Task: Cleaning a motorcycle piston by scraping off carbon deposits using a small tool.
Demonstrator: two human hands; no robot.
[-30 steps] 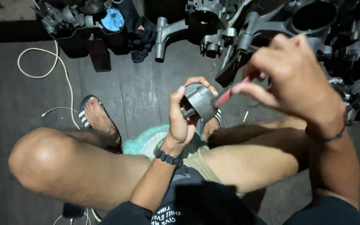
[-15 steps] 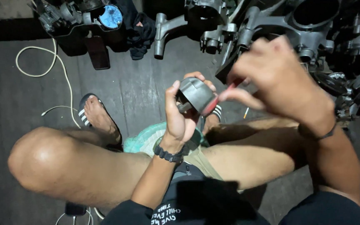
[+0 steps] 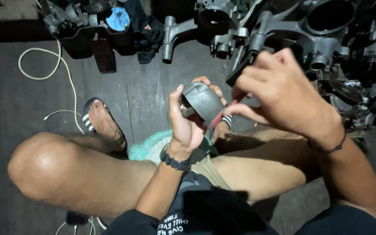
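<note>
I sat low over a dark floor (image 3: 144,100) with my knees spread. My left hand (image 3: 187,122) was closed around a small, rounded grey metal part (image 3: 203,102), thumb up one side and fingertips curled over the far edge, holding it raised in front of me between my legs. My right hand (image 3: 279,93) was closed in a pinch on a thin red-handled tool (image 3: 223,115), whose working end met the lower right edge of the metal part. I could not tell what kind of tip the tool had, since the part and my fingers hid it.

A black band sat on my left wrist (image 3: 175,162) and a thinner one on my right. A pale green cloth (image 3: 153,146) lay under my thighs. My left foot in a striped sandal (image 3: 103,124) rested on the floor just beside my knee. A white cable (image 3: 66,69) curled across the floor to the left. Along the far edge stood a crowd of grey cast engine housings (image 3: 310,35), well apart from my hands.

Judging by this, the work on the part was under way, tool applied but nothing yet visibly removed or set down; how much remained could not be told.
</note>
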